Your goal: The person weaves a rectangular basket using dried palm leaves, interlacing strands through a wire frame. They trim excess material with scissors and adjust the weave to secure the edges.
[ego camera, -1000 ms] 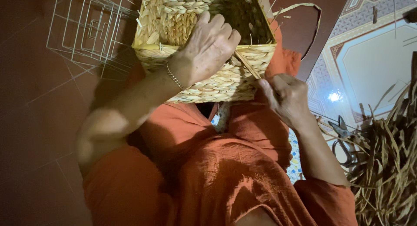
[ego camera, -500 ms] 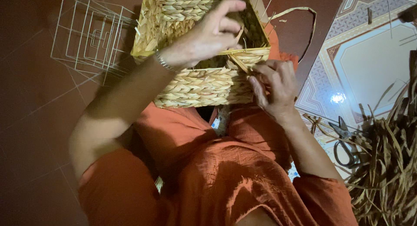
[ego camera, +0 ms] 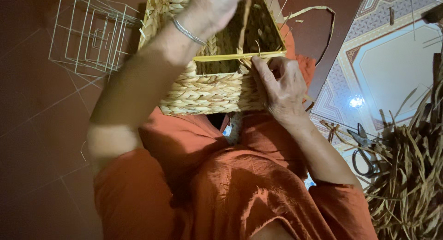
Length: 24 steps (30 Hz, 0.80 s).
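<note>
I see the woven basket resting on the lap over orange cloth. Left hand, blurred at the top edge, is raised over the basket mouth pinching a fibre strand. Right hand presses its fingers closed against the rim corner. Wire frame lies left; scissors by dried fibre pile right.

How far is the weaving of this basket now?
The basket walls look fully braided. In hand: the right hand pinches strands at the rim, the left hand pulls a strand upward. Left: loose strand ends at the rim, and a bare wire frame beside it.
</note>
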{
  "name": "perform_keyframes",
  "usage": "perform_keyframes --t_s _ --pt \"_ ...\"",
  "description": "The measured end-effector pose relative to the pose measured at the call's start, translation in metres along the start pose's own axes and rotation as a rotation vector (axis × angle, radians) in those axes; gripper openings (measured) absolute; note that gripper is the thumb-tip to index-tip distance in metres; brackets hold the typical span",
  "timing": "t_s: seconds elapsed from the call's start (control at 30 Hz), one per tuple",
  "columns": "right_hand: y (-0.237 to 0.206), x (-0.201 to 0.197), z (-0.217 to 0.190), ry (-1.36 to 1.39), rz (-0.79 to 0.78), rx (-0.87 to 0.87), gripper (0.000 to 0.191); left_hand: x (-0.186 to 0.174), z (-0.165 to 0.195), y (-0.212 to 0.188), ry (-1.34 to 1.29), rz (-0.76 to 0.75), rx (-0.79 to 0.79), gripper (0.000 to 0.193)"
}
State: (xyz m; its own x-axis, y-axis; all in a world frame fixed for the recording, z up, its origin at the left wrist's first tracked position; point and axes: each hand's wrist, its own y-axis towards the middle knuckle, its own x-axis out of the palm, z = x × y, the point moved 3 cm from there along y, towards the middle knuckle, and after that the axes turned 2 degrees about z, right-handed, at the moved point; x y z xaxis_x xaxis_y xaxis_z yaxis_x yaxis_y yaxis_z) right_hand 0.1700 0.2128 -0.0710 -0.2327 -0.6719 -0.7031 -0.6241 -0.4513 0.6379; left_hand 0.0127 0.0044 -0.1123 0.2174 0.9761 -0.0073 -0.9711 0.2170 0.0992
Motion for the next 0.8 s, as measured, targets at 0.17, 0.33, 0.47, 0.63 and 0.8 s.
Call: perform_keyframes --t_s 0.17,0.33,0.47,0.63,0.8 --pt "0.004 0.001 -0.002 0.024 0.005 0.028 0.041 -0.024 0.027 -0.005 0.512 -0.214 -0.206 0.032" --pt "0.003 0.002 -0.001 0.040 0.046 0.030 0.042 -0.012 0.060 -0.027 0.753 -0.526 -0.384 0.019" --pt "0.000 0.003 0.002 0.029 0.036 0.026 0.043 0.001 0.064 -0.039 0.767 -0.598 -0.346 0.022" --pt "-0.001 0.004 0.002 -0.002 0.049 0.028 0.044 0.008 0.048 -0.034 0.598 -0.689 -0.219 0.022" --pt "0.000 0.006 0.002 0.005 0.053 0.024 0.045 0.005 0.035 -0.032 0.606 -0.701 -0.239 0.023"
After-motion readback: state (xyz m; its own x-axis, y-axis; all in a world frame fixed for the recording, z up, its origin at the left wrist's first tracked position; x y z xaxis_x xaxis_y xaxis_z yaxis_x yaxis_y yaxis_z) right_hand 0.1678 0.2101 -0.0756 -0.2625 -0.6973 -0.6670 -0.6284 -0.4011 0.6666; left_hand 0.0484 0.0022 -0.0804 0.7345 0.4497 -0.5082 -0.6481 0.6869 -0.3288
